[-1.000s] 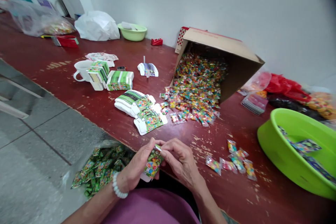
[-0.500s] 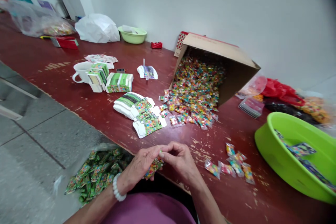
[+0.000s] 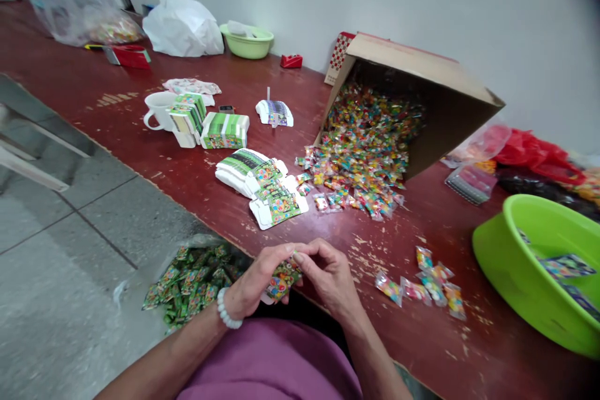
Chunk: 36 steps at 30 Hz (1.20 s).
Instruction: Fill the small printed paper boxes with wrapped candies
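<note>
The scuffed red bench (image 3: 422, 225) runs across my whole view, with a tilted cardboard box (image 3: 422, 69) spilling wrapped sweets (image 3: 370, 137) and a green basin (image 3: 525, 287) off to the right. Below the near edge I see a heap of green packs (image 3: 197, 281), and on top, just past the hands, a fanned stack of flat cartons (image 3: 237, 172).

Both forearms reach in from the bottom of my picture and converge in front of the purple top. The left hand (image 3: 262, 272) has its wrist low, back turned up, clamped around one printed carton (image 3: 284, 278), some fingers tucked behind it. The right hand (image 3: 328, 265) comes in opposite, thumb and forefinger pinched together on the carton's upper end, the other fingers curled.

That carton sits between the two hands, at the bench's near edge. I judge it very light, thin card: stiff along its folds, soft across its faces, slightly slick where printed, easily dented. I'd take hold by its long side edges with little squeeze and work the end only with fingertips. I cannot tell what is inside, and the smallest piece, its end flap, is mostly hidden under the fingers
</note>
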Tool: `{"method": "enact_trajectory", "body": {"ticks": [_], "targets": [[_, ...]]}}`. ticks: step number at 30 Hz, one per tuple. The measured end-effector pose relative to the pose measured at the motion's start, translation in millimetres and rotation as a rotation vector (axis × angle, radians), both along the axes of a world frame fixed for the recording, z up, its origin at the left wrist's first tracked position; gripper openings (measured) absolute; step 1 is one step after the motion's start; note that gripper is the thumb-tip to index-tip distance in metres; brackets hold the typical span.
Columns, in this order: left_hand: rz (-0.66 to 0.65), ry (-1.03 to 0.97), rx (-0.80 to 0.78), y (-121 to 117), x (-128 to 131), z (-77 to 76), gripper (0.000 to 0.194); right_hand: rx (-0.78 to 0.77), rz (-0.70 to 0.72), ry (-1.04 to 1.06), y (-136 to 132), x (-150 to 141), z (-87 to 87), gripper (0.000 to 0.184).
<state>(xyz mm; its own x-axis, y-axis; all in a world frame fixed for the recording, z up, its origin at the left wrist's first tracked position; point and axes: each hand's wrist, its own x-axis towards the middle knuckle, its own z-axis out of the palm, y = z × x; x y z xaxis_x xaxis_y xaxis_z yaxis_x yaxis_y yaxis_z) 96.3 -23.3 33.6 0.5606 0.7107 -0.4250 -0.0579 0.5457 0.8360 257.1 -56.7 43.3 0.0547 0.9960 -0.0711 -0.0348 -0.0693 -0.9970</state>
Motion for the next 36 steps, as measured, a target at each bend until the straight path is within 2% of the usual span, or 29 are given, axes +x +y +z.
{"method": "enact_trajectory", "body": {"ticks": [2,5,8,13,18,22,24,25,27,29,30,33,36], "targets": [[-0.025,0.079,-0.036,0.8,5.3,2.0,0.058,-0.074,0.02,0.037,1.7,0.7,-0.1,0.025],[-0.066,0.102,-0.076,2.0,11.4,6.6,0.069,-0.086,0.038,0.012,3.9,3.8,0.9,0.026],[-0.063,0.087,-0.094,1.2,12.1,7.1,0.072,-0.058,0.035,-0.041,4.6,7.4,3.9,0.024],[0.001,0.086,-0.132,-0.7,11.1,4.2,0.071,0.031,0.172,-0.075,-1.4,4.3,6.9,0.022],[0.117,-0.008,-0.238,1.0,13.2,2.6,0.065,0.235,0.023,-0.165,-11.1,-14.4,-11.3,0.021],[0.15,-0.129,-0.286,0.7,9.4,-0.2,0.051,0.17,0.086,-0.272,1.1,-3.4,-24.3,0.024],[0.119,-0.189,-0.285,-0.3,4.7,-0.6,0.047,0.145,0.089,-0.361,19.1,14.6,-28.0,0.028],[0.105,-0.204,-0.267,-0.9,1.7,-0.4,0.045,0.159,0.02,-0.435,30.6,24.6,-29.9,0.031],[0.092,-0.187,-0.212,-1.9,-5.1,0.7,0.039,0.245,-0.118,-0.676,55.3,42.4,-34.8,0.037],[0.078,-0.145,-0.163,-2.1,-13.3,1.4,0.034,0.278,-0.137,-0.951,75.4,53.7,-41.5,0.04],[0.067,-0.126,-0.152,-1.5,-18.1,1.4,0.034,0.278,-0.134,-1.001,81.3,56.8,-45.3,0.04],[0.104,-0.081,-0.111,3.3,-34.5,0.5,0.044,0.277,-0.131,-1.079,78.7,61.0,-56.6,0.036],[0.222,-0.017,0.004,11.7,-48.8,0.5,0.056,0.335,-0.126,-1.101,54.9,67.6,-64.8,0.025]]}}
